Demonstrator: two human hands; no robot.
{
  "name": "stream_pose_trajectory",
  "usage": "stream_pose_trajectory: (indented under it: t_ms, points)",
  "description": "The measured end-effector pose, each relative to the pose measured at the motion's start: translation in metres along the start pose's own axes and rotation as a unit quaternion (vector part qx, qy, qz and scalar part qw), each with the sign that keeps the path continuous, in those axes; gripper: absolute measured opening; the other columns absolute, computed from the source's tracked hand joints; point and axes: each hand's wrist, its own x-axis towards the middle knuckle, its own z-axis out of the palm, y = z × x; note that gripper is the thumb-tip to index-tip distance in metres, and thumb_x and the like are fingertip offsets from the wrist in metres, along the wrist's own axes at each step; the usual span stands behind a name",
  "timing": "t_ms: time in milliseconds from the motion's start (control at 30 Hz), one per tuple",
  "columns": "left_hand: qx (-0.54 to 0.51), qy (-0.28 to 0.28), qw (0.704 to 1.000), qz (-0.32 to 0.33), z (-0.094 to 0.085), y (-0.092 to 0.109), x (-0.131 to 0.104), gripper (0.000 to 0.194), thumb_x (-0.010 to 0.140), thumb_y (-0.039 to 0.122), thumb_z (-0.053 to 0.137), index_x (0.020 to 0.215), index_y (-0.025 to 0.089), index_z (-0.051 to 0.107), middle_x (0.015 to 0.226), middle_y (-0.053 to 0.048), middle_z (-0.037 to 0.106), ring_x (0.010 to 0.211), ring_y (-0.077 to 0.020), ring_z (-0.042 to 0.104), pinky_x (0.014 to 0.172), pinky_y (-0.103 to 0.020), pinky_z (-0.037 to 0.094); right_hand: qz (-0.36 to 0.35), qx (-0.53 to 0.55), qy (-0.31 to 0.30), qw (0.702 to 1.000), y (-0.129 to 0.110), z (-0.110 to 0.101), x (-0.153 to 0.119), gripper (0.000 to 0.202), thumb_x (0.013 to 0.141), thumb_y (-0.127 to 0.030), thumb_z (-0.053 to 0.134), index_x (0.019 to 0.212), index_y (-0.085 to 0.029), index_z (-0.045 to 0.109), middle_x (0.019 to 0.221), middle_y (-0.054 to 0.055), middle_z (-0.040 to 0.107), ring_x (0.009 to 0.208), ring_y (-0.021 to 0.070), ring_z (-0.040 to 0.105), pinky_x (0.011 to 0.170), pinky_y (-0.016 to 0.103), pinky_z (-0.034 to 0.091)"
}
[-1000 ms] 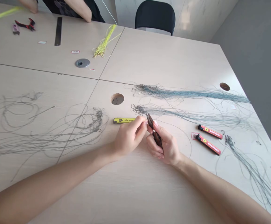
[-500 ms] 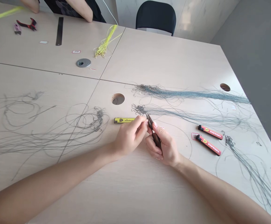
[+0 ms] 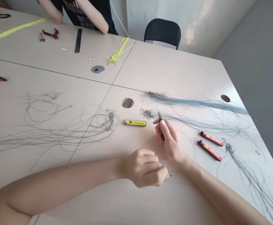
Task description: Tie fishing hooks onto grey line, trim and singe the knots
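Note:
My left hand [image 3: 148, 168] is closed in a fist near the front of the table, fingertips pinched. A tiny dark bit [image 3: 170, 175] pokes out of the pinch, too small to name. My right hand [image 3: 170, 140] wraps round a slim dark pliers-like tool [image 3: 160, 117], its tip pointing up and away from me. Just beyond that tip lie a bunch of fishing hooks [image 3: 146, 113] and their thin grey lines. A yellow lighter [image 3: 135, 123] rests left of my right hand. To the right are a red lighter [image 3: 211, 138] and a second red lighter [image 3: 209, 150].
Bundles of hooked line lie at the back [image 3: 197, 103], the left [image 3: 110, 120] and the right [image 3: 230, 148]. A round hole [image 3: 127, 103] opens in the table. Across it, a person's arms [image 3: 93, 15] rest near a black ruler [image 3: 78, 40], red-black pliers [image 3: 51, 33] and yellow line [image 3: 117, 53].
My hands were together at the tool's tip. My left hand has drawn down towards me, apart from my right, which still grips the tool. The view has shifted left, uncovering the yellow lighter.

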Motion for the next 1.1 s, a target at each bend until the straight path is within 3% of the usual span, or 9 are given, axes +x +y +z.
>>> stream_pose_trajectory:
  t_ms: [67,167,233,333,667,800,900,1000,1100]
  points:
    - [0.011,-0.004,1.0,0.027,0.0,0.005,0.0,0.023,0.091,0.014,0.058,0.068,0.017,0.056,0.049,0.007,0.041,0.042,-0.0075,0.035,0.039,-0.024,0.032,-0.107,-0.17,-0.044,0.979,0.004,-0.004,0.002,0.029,0.101,-0.046,0.049,0.109,-0.022,0.062,0.085,0.004,0.061,0.069,0.016,0.054,0.066,0.03,0.047]
    - [0.022,0.005,0.999,0.034,0.001,0.005,0.0,0.024,0.09,0.014,0.06,0.068,0.019,0.054,0.051,0.007,0.043,0.043,-0.0078,0.039,0.041,-0.024,0.036,-0.229,-0.338,-0.12,0.905,0.008,-0.005,0.001,0.028,0.102,-0.037,0.049,0.12,-0.02,0.063,0.105,0.012,0.063,0.093,0.0239,0.058,0.085,0.041,0.05]
    - [0.024,0.011,0.999,0.034,0.002,0.002,0.0,0.021,0.09,0.013,0.057,0.071,0.021,0.054,0.051,0.007,0.044,0.044,-0.0087,0.043,0.044,-0.024,0.039,-0.258,-0.395,-0.145,0.87,0.008,-0.004,-0.002,0.029,0.103,-0.032,0.048,0.123,-0.021,0.065,0.109,0.013,0.063,0.098,0.0257,0.056,0.09,0.045,0.049]
    - [0.008,0.028,0.999,0.027,0.005,-0.001,-0.002,0.017,0.091,0.01,0.052,0.078,0.021,0.054,0.05,0.008,0.046,0.045,-0.0092,0.046,0.048,-0.024,0.041,-0.259,-0.426,-0.166,0.851,0.005,-0.001,-0.005,0.03,0.102,-0.029,0.048,0.125,-0.022,0.066,0.107,0.013,0.061,0.101,0.0259,0.052,0.092,0.046,0.048]
    - [-0.026,0.038,0.999,-0.013,0.009,-0.006,-0.002,0.02,0.092,0.01,0.049,0.076,0.021,0.054,0.05,0.007,0.054,0.045,-0.0101,0.049,0.052,-0.024,0.043,-0.287,-0.407,-0.214,0.84,0.007,-0.009,-0.002,0.039,0.097,-0.032,0.052,0.132,-0.017,0.065,0.105,0.013,0.055,0.1,0.027,0.048,0.092,0.048,0.043]
    - [-0.052,0.036,0.997,-0.032,0.009,-0.005,-0.003,0.019,0.093,0.01,0.049,0.079,0.022,0.054,0.054,0.006,0.058,0.048,-0.0111,0.054,0.054,-0.024,0.045,-0.276,-0.348,-0.132,0.886,0.012,-0.005,-0.001,0.026,0.1,-0.03,0.049,0.114,-0.022,0.07,0.102,0.01,0.058,0.097,0.0236,0.052,0.089,0.043,0.047]
    - [-0.06,0.044,0.997,-0.037,0.01,-0.005,-0.004,0.015,0.092,0.01,0.051,0.084,0.022,0.053,0.054,0.007,0.056,0.046,-0.0107,0.052,0.051,-0.024,0.042,-0.287,-0.329,-0.055,0.898,0.012,-0.006,0.006,0.023,0.101,-0.024,0.048,0.103,-0.022,0.07,0.1,0.01,0.059,0.094,0.0214,0.056,0.083,0.039,0.05]
    - [-0.049,0.045,0.997,-0.033,0.01,-0.005,-0.004,0.011,0.093,0.011,0.05,0.089,0.021,0.053,0.053,0.007,0.057,0.044,-0.0098,0.051,0.05,-0.023,0.042,-0.291,-0.329,0.003,0.899,-0.008,-0.019,0.003,0.02,0.099,-0.022,0.049,0.1,-0.019,0.069,0.099,0.01,0.058,0.09,0.0198,0.059,0.077,0.036,0.051]
    - [-0.027,0.048,0.998,-0.024,0.01,-0.005,-0.003,0.012,0.095,0.013,0.046,0.09,0.021,0.054,0.054,0.007,0.058,0.043,-0.0091,0.052,0.051,-0.021,0.043,-0.224,-0.383,-0.001,0.896,-0.051,-0.044,-0.03,0.018,0.099,-0.025,0.051,0.102,-0.019,0.068,0.1,0.009,0.06,0.074,0.0145,0.058,0.071,0.033,0.049]
